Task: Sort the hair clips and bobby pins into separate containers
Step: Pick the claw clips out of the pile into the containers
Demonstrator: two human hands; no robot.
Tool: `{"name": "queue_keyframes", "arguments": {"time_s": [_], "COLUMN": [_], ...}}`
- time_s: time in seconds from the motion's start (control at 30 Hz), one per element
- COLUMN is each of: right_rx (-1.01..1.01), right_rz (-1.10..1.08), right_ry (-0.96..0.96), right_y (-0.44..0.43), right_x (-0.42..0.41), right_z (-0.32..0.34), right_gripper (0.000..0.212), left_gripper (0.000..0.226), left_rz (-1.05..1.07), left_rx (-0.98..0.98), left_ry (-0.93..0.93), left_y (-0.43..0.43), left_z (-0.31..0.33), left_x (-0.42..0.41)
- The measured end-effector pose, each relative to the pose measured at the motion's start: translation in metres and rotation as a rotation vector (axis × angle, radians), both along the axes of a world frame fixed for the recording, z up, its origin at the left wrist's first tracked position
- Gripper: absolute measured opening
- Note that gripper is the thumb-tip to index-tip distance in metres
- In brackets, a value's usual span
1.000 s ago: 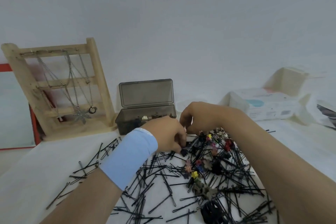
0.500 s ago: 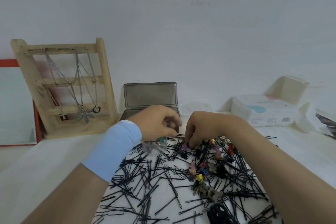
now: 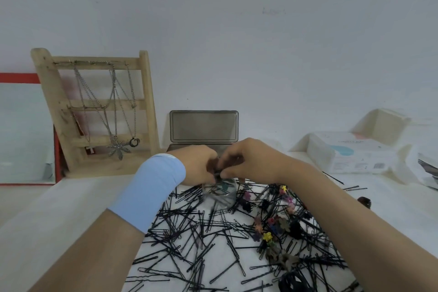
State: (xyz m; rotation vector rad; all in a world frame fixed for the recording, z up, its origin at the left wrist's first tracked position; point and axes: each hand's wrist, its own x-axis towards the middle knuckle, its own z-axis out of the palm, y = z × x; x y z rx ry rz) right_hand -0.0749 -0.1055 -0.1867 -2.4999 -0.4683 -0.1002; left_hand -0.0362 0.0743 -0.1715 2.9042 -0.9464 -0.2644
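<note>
Sorting in hand: left hand (image 3: 196, 165) and right hand (image 3: 248, 161) pinch a small dark item (image 3: 216, 171) between them just above a clear round container (image 3: 220, 199), bobby pins (image 3: 189, 227) and hair clips (image 3: 267, 236) strewn nearer on the counter (image 3: 59, 220); release into it seems next.

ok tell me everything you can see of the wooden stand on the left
The wooden stand is a pale, rough ladder-like frame: two uprights, three crossbars, a flat base. It stands at the far left of the table, close to the white wall. Silver chains hang from hooks on its top bar; one carries a leaf-shaped pendant, another a dark ring. A red-edged panel sits behind it. Neither the left hand nor the right hand touches it.
</note>
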Motion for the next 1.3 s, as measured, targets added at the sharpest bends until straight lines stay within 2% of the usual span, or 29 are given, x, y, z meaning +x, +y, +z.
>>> {"name": "queue_keyframes", "arguments": {"time_s": [0.1,0.17,0.23,0.3,0.37,0.43,0.53,0.6,0.8,0.9,0.97,1.03,1.1,1.2,1.3], "right_rx": [-0.01,-0.136,-0.313,-0.386,-0.373,-0.376,-0.351,-0.333,-0.264,-0.278,-0.269,-0.243,-0.179,-0.091,-0.033], "right_rz": [-0.06,-0.122,-0.121,-0.097,-0.087,-0.099,-0.109,-0.099,-0.098,-0.106,-0.111,-0.114,-0.112,-0.077,-0.007], "right_ry": [-0.002,0.022,0.136,0.237,0.268,0.247,0.278,0.308,0.321,0.357,0.37,0.354,0.294,0.186,0.189], "right_y": [-0.01,-0.022,-0.026,-0.023,-0.02,-0.023,-0.032,-0.035,-0.039,-0.042,-0.044,-0.045,-0.044,-0.034,-0.018], "right_x": [-0.001,-0.001,-0.003,-0.004,-0.004,-0.003,-0.003,-0.005,-0.007,-0.007,-0.007,-0.008,-0.007,-0.005,-0.006], "right_z": [0.008,0.013,0.009,-0.001,-0.008,-0.007,-0.001,0.002,0.006,0.007,0.007,0.008,0.01,0.012,0.011], "right_gripper": [0.009,0.007,0.013,0.018,0.01,0.016,0.005,0.01,0.02,0.016,0.01,0.005,0.006,0.006,0.008], "left_gripper": [0.019,0.024,0.02,0.017,0.018,0.017,0.02,0.02,0.011,0.006,0.007,0.011,0.015,0.014,0.016], "left_rz": [0.009,-0.018,-0.089,-0.187,-0.277,-0.35,-0.434,-0.456,-0.428,-0.368,-0.31,-0.256,-0.19,-0.102,-0.081], "left_rx": [-0.101,-0.17,-0.222,-0.251,-0.225,-0.15,-0.057,-0.02,-0.066,-0.218,-0.362,-0.425,-0.354,-0.144,-0.068], "left_ry": [0.0,-0.036,-0.083,-0.1,-0.095,-0.121,-0.173,-0.201,-0.2,-0.122,-0.028,0.016,0.022,-0.001,0.02], "left_y": [0.002,0.002,-0.005,-0.015,-0.026,-0.035,-0.044,-0.046,-0.049,-0.045,-0.039,-0.029,-0.016,-0.002,0.001], "left_z": [0.002,0.004,0.005,0.003,-0.003,-0.011,-0.024,-0.029,-0.035,-0.025,-0.013,-0.001,0.006,0.007,0.004], "left_x": [0.002,0.001,-0.005,-0.016,-0.026,-0.033,-0.037,-0.037,-0.034,-0.033,-0.032,-0.028,-0.02,-0.01,-0.007]}}
